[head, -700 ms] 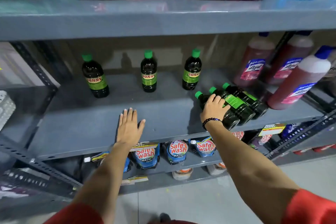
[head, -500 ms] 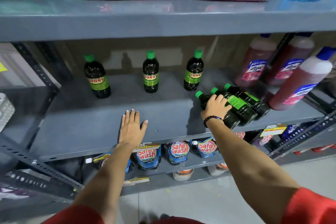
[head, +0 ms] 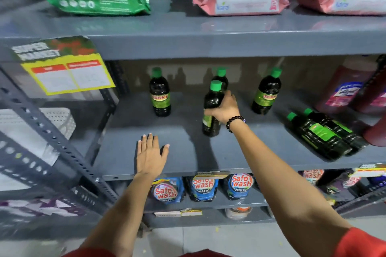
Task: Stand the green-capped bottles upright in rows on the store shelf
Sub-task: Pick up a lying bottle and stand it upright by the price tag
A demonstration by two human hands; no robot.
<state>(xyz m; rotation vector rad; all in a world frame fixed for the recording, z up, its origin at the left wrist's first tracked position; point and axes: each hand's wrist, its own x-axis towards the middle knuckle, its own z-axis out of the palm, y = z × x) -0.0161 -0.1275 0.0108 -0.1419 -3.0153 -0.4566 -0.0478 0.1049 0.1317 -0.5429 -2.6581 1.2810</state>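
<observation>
My right hand (head: 224, 108) grips a dark green-capped bottle (head: 212, 100) around its middle and holds it upright over the grey shelf (head: 188, 152), just in front of the middle back bottle (head: 221, 75). Two more bottles stand upright at the back, one on the left (head: 159, 96) and one on the right (head: 266, 94). Two bottles (head: 321, 135) lie on their sides at the right of the shelf. My left hand (head: 151, 155) rests flat on the shelf near its front edge, fingers apart, holding nothing.
Red liquid bottles (head: 344, 87) stand at the shelf's far right. Green (head: 98, 2) and pink packs (head: 240, 0) lie on the shelf above. Safewash pouches (head: 203, 188) fill the shelf below. A yellow price sign (head: 66, 73) hangs at left beside a slanted metal brace (head: 52, 140).
My right hand has picked one lying bottle from the group at the right, carried it left and turned it upright. The view has shifted, and my left hand stays flat on the shelf.
</observation>
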